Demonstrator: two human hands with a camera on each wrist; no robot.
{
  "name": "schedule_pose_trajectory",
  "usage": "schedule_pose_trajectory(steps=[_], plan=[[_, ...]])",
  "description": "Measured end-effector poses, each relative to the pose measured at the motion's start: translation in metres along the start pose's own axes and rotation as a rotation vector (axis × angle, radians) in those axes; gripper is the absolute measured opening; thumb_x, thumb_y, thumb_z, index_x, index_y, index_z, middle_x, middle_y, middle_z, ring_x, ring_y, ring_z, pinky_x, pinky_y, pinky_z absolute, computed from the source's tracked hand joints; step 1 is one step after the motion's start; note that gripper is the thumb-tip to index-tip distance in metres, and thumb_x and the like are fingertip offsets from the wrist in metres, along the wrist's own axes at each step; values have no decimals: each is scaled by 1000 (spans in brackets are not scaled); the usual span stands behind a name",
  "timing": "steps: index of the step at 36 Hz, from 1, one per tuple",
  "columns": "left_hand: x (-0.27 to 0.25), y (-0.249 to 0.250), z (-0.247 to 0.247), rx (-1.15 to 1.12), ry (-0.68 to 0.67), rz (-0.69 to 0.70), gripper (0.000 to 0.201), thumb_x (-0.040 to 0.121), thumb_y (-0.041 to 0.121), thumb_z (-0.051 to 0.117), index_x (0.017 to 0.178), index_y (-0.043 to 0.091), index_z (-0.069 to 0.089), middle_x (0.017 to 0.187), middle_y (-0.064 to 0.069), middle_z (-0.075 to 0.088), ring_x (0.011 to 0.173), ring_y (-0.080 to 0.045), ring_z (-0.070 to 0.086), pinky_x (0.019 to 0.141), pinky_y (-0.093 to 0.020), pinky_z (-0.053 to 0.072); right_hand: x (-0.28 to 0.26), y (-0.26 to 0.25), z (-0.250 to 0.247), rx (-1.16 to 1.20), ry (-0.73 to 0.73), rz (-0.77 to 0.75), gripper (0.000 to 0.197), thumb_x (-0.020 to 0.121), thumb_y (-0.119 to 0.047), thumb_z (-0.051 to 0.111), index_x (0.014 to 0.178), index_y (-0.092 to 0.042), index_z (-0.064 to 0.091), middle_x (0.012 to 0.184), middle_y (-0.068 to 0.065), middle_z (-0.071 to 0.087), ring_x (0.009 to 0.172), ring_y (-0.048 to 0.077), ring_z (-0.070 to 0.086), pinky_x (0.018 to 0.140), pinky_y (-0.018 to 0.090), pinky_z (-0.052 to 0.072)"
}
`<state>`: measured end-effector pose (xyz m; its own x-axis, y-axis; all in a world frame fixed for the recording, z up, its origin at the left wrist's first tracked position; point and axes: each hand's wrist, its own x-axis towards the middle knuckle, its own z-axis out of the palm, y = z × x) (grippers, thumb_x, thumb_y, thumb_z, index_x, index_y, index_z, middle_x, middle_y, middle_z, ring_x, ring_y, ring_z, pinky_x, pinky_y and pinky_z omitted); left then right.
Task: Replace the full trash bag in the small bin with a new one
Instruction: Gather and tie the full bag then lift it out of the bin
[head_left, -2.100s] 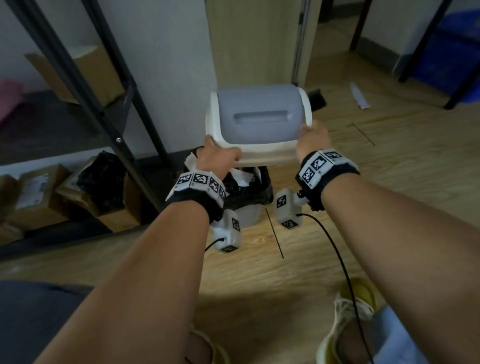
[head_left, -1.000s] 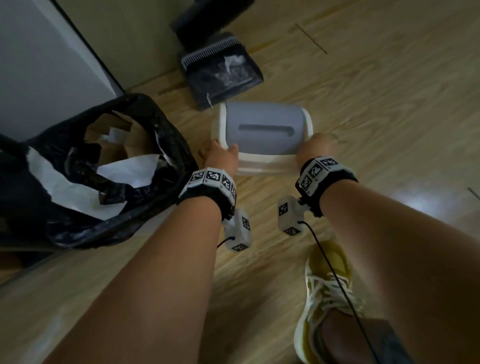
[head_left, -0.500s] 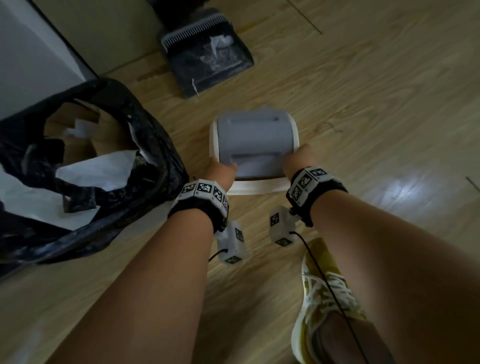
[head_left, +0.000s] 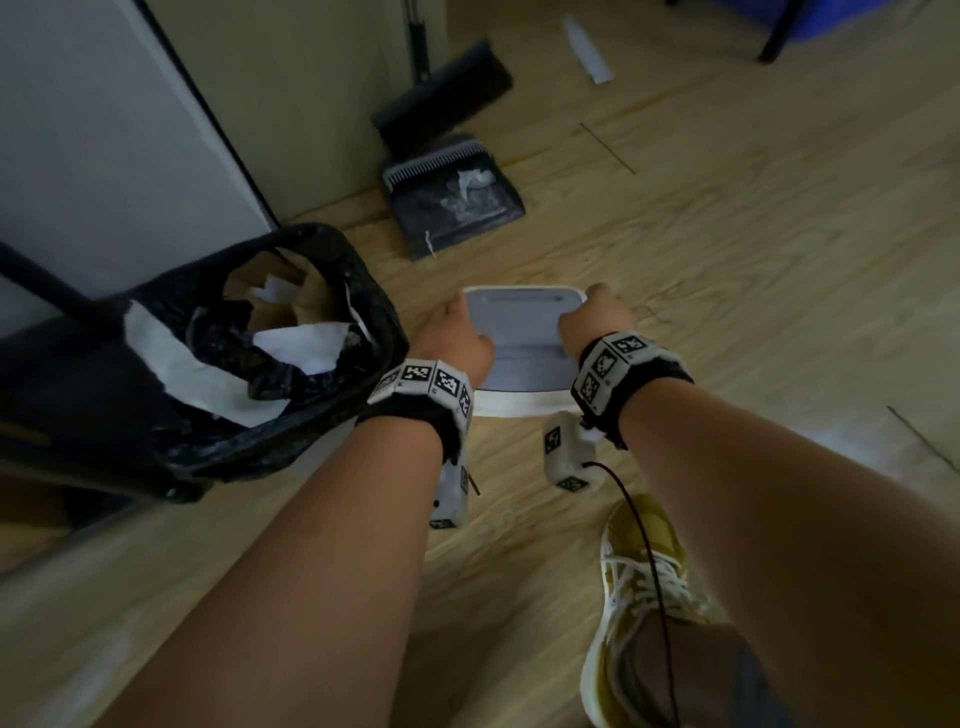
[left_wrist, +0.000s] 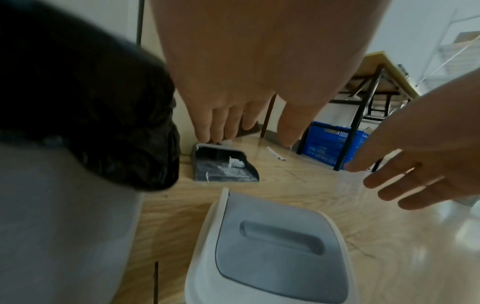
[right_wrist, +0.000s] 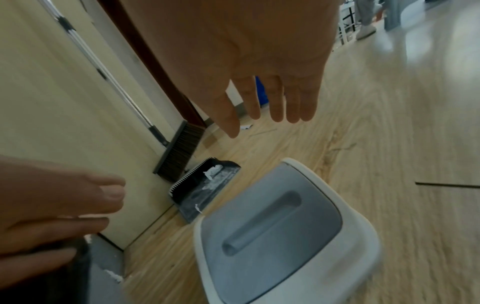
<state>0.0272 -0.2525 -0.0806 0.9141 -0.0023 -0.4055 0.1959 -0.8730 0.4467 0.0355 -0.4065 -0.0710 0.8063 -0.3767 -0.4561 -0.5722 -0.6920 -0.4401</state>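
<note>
The bin's white lid with its grey swing flap (head_left: 519, 338) lies flat on the wooden floor, also seen in the wrist views (left_wrist: 270, 246) (right_wrist: 272, 226). My left hand (head_left: 457, 335) hovers over its left edge and my right hand (head_left: 592, 322) over its right edge. In the wrist views both hands (left_wrist: 228, 123) (right_wrist: 259, 102) have straight, spread fingers and hold nothing. To the left stands the small bin (left_wrist: 52, 216), uncovered. Its black trash bag (head_left: 249, 374) is stuffed with white paper and cardboard.
A dark dustpan (head_left: 452, 208) with paper scraps lies just beyond the lid, a broom (head_left: 441, 88) leaning on the wall behind it. My yellow shoe (head_left: 644, 582) is near the lid's right. A black shelf bar (head_left: 41, 280) crosses by the bin. A blue crate (left_wrist: 330, 148) sits farther off.
Both hands lifted the lid off the bin, carried it right and down onto the floor, and have now let go, fingers spread above it.
</note>
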Motion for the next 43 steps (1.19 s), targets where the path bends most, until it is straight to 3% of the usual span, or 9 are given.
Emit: schedule_pose_trajectory(steps=[7, 10, 14, 21, 30, 38, 43], plan=[[-44, 0, -44, 136, 149, 78, 63, 99, 26, 39, 154, 11, 11, 159, -11, 18, 145, -30, 22, 115, -40, 27, -47, -25, -11, -138, 69, -203, 58, 93, -19, 45, 148, -10, 27, 152, 18, 28, 138, 37, 28, 113, 47, 32], [-62, -9, -62, 164, 224, 76, 64, 98, 26, 40, 154, 11, 12, 160, -11, 16, 146, -29, 20, 117, -40, 26, -69, -36, -12, -187, 121, -303, 59, 94, -24, 47, 147, -9, 29, 150, 18, 32, 137, 36, 31, 111, 44, 31], [-82, -28, -82, 198, 310, 58, 65, 96, 22, 43, 153, 10, 15, 160, -11, 16, 146, -29, 20, 119, -38, 21, -93, -53, -8, -172, 124, -376, 61, 91, -19, 50, 147, -9, 30, 148, 19, 33, 135, 37, 32, 109, 45, 34], [-114, -71, -104, 326, 434, -2, 67, 95, 31, 48, 151, 10, 19, 158, -12, 20, 145, -30, 21, 119, -43, 20, -123, -80, 5, -163, 86, -477, 61, 92, -19, 50, 148, -14, 28, 153, 15, 27, 137, 36, 29, 106, 44, 36], [-139, -128, -114, 395, 443, -185, 70, 93, 29, 49, 152, 12, 15, 159, -11, 15, 148, -30, 14, 121, -46, 13, -143, -107, 36, -180, 50, -548, 61, 88, -26, 56, 143, -13, 35, 147, 16, 34, 133, 37, 34, 107, 44, 36], [-137, -170, -104, 376, 442, -321, 66, 91, 23, 49, 149, 11, 22, 155, -12, 23, 143, -32, 22, 119, -44, 21, -140, -120, 68, -226, 27, -567, 51, 90, -26, 55, 138, -11, 41, 140, 18, 41, 130, 37, 39, 103, 45, 40], [-130, -188, -92, 315, 375, -416, 67, 93, 24, 49, 150, 6, 19, 155, -13, 22, 143, -32, 24, 118, -42, 24, -130, -121, 86, -246, -3, -531, 60, 92, -25, 54, 145, -7, 32, 145, 19, 36, 133, 37, 37, 106, 46, 37]])
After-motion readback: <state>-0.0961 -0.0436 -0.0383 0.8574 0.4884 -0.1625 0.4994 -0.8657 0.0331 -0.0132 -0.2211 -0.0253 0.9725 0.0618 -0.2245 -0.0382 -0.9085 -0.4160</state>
